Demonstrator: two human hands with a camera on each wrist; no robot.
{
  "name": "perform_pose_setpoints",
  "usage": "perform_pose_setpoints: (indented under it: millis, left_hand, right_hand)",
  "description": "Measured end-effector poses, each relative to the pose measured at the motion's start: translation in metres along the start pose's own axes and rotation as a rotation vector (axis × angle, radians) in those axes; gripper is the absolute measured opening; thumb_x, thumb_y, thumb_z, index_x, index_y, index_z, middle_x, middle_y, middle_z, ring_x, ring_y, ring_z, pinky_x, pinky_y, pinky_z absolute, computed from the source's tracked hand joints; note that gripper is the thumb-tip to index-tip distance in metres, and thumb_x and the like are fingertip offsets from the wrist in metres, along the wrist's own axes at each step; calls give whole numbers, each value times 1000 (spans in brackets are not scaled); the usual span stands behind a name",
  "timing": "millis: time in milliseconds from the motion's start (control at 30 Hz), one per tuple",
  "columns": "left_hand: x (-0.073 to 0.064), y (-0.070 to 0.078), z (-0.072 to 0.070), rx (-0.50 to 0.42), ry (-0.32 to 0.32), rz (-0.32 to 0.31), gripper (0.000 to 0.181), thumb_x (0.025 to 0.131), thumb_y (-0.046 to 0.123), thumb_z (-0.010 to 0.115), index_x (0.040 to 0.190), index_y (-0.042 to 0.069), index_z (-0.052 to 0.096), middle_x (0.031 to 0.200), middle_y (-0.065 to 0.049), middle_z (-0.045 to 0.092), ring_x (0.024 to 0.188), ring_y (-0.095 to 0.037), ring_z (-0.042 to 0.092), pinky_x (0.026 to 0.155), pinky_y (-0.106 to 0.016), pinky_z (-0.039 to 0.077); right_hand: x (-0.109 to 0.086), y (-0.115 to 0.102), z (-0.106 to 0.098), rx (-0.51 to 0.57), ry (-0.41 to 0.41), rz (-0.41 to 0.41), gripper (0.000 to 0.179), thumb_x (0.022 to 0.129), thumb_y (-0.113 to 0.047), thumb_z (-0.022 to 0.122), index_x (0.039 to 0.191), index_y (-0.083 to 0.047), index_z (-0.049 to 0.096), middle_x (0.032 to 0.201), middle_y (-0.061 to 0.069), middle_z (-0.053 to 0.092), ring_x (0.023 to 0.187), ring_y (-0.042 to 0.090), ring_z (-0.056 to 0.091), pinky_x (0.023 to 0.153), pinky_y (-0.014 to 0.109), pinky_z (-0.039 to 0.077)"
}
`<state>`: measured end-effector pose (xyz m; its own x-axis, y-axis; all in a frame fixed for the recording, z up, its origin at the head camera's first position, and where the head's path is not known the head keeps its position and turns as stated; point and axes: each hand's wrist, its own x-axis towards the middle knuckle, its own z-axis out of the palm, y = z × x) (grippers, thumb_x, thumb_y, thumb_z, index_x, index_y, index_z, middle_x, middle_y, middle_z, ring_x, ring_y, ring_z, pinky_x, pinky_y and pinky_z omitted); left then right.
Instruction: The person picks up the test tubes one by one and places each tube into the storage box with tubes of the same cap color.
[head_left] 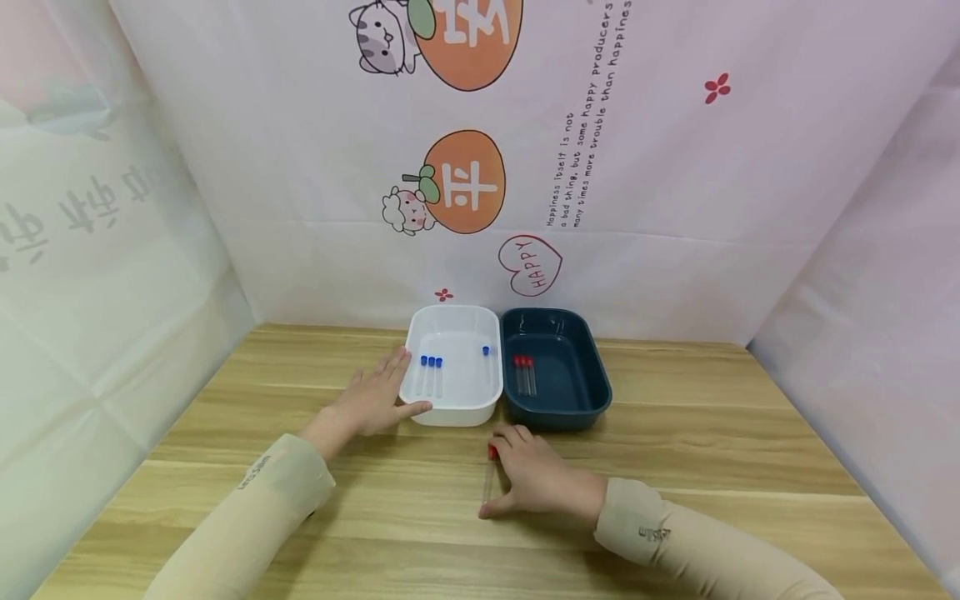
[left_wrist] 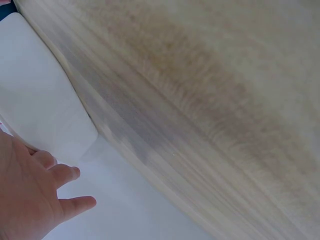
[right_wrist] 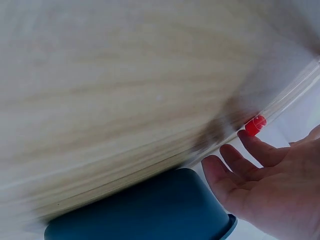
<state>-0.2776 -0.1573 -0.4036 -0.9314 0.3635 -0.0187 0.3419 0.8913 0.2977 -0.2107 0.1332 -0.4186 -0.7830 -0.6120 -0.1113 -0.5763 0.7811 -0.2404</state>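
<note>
In the head view my left hand (head_left: 375, 398) rests against the left side of a white bin (head_left: 457, 417), fingers straight along its rim and thumb at the near corner. Inside, three blue-capped test tubes (head_left: 431, 375) lie side by side on the left, one (head_left: 487, 363) apart on the right. My right hand (head_left: 536, 473) holds a clear test tube (head_left: 488, 482) with a red cap (right_wrist: 255, 125) above the table, fingertips at the cap and thumb at the other end. Just beyond it stands a dark blue bin (head_left: 558, 418) with three red-capped tubes (head_left: 523, 375) at its left.
Both bins stand side by side at the back of the wood-grain table (head_left: 697, 433). A white printed cloth (head_left: 637, 275) hangs behind them, with more cloth on the left and right.
</note>
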Motion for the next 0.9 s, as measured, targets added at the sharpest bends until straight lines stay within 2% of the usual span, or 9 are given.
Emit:
perform_pose_setpoints:
  millis: [367, 600, 900]
  left_hand:
    - [0, -1, 1, 8, -2, 0, 106, 97, 72, 49, 163, -2, 11, 170, -17, 10, 154, -42, 14, 115, -73, 12]
    - [-1, 0, 0, 7, -1, 0, 106, 96, 71, 50, 163, -2, 11, 170, -17, 10, 154, -42, 13, 115, -73, 12]
    - [0, 1, 0, 4, -4, -1, 105, 97, 70, 50, 163, -2, 10, 170, -17, 9, 154, -42, 12, 115, -73, 11]
  right_hand:
    - [-1, 2, -4, 22, -3, -15, 100, 76, -64, 83, 143, 3, 52, 148, 18, 47, 136, 34, 42, 112, 50, 39]
    - [-6, -1, -22, 51, 15, -1, 101, 75, -62, 84, 144, 2, 51, 150, 19, 46, 138, 37, 42, 112, 54, 39]
    - [-19, 1, -45, 75, 86, -43, 97, 76, -54, 88, 144, 4, 50, 150, 21, 46, 139, 40, 41, 110, 57, 39]
